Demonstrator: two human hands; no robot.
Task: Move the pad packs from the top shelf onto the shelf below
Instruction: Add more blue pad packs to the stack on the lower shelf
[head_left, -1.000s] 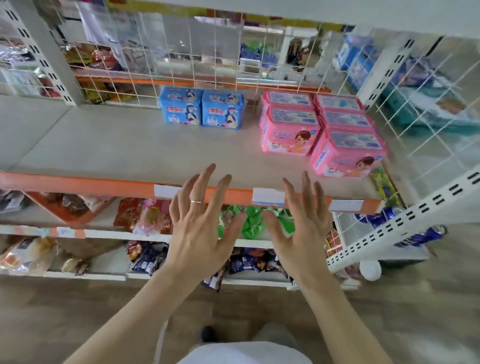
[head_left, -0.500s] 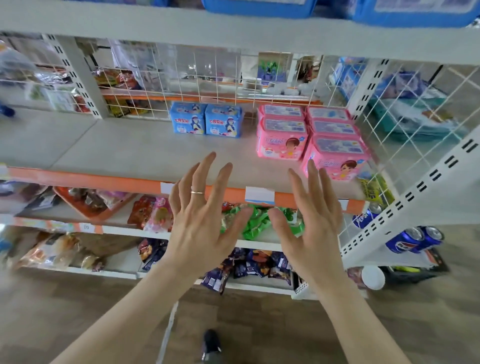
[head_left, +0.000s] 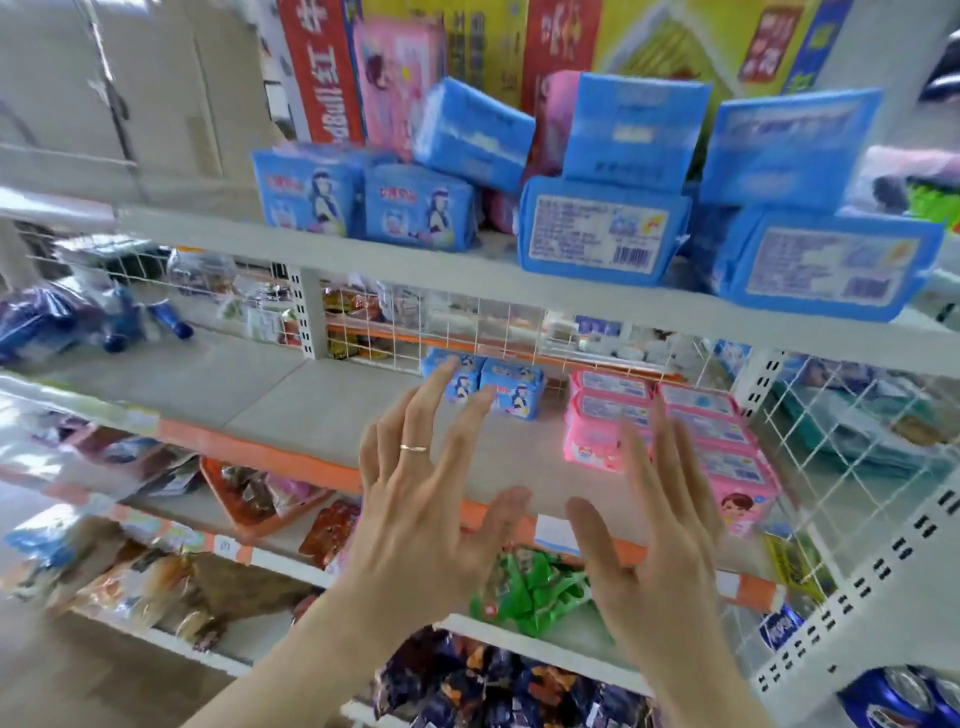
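Several blue pad packs (head_left: 602, 223) sit piled on the top shelf (head_left: 395, 265), centre to right, some stacked and tilted. Judged light, soft and film-wrapped, so probably slick; best squeezed across the short sides, near pack first. Left hand (head_left: 426, 519) and right hand (head_left: 660, 561) are raised side by side before the shelf below (head_left: 291, 410), fingers spread, holding nothing, well under the packs.

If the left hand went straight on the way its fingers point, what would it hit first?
Probably the two blue pad packs at the back of the orange-edged shelf; the left hand is open and empty, though depth is hard to judge.
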